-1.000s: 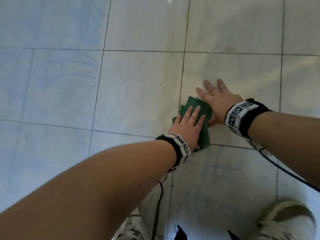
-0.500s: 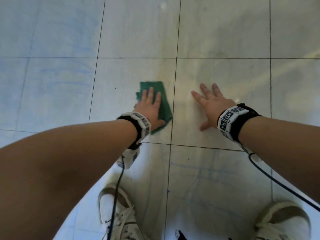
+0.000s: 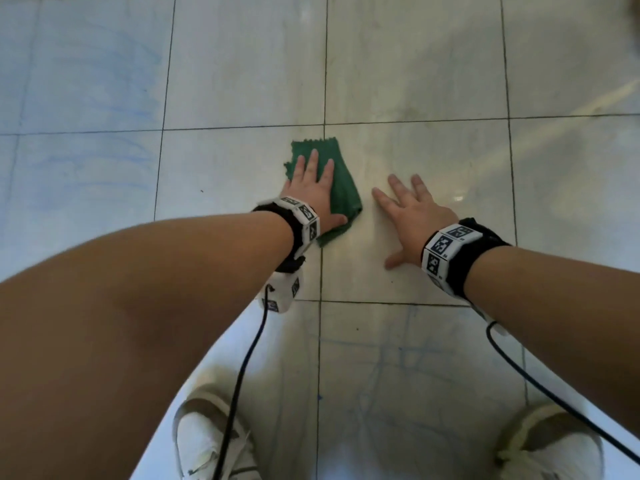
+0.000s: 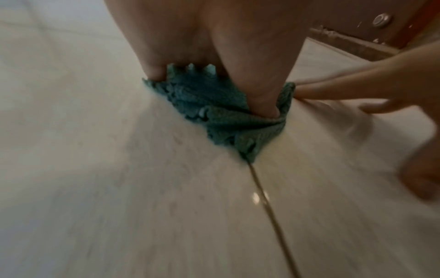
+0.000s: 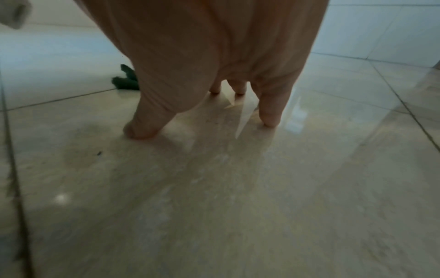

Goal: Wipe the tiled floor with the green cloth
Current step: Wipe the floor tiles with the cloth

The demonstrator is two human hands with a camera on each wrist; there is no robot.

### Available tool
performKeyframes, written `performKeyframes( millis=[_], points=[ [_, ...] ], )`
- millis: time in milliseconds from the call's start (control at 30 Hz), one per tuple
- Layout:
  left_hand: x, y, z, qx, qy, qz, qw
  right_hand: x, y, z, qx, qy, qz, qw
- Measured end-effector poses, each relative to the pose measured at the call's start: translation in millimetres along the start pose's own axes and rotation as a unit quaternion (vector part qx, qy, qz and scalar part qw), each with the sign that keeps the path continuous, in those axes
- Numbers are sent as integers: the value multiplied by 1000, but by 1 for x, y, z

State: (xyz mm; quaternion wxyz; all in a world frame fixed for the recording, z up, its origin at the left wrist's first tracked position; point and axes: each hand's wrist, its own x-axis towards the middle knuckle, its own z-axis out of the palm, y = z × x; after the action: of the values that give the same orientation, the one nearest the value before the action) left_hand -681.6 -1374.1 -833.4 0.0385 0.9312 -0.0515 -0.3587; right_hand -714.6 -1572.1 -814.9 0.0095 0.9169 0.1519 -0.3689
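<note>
Flat, left hand on green cloth

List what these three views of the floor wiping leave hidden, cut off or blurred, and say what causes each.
1. Middle of the green cloth: head view, covered by the left hand.
2. Most of that cloth: right wrist view, behind the right hand; only a corner shows.
3. Both shoes: head view, cut by the bottom edge.
4. Floor surface: left wrist view, smeared by motion blur.
5. Brown fitting: left wrist view, cut by the top corner.
</note>
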Motion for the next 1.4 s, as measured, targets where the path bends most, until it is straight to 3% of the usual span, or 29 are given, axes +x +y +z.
performKeyframes(
  millis=[100,200,333,433,633,733,800,867,1133,1400],
  points=[
    [14,4,-17,23,-5,2,1000,-3,10,1,15,-6,14,1000],
    [18,43,-20,73,-10,79,994,-7,25,-1,34,-13,65,997],
    [3,102,6,95,-23,160,982,-11,51,-3,50,-20,110,992],
    [-20,109,34,127,-27,196,972,-14,67,-3,44,-11,118,992],
    [-49,118,52,112,-62,168,977,-22,80,-15,-29,-38,91,995],
    [-60,118,20,106,-76,159,979,-30,72,-34,-41,-43,88,994],
    [-81,115,-9,66,-60,119,989,-46,62,-54,-43,-50,75,995],
    [-110,110,-37,39,-51,77,995,-71,51,-76,-47,-61,64,995],
    [-256,75,-137,45,-139,14,989,-203,12,-175,-51,-98,51,993],
    [-368,57,-230,47,-130,62,988,-325,-28,-242,-31,-126,79,988]
  ],
)
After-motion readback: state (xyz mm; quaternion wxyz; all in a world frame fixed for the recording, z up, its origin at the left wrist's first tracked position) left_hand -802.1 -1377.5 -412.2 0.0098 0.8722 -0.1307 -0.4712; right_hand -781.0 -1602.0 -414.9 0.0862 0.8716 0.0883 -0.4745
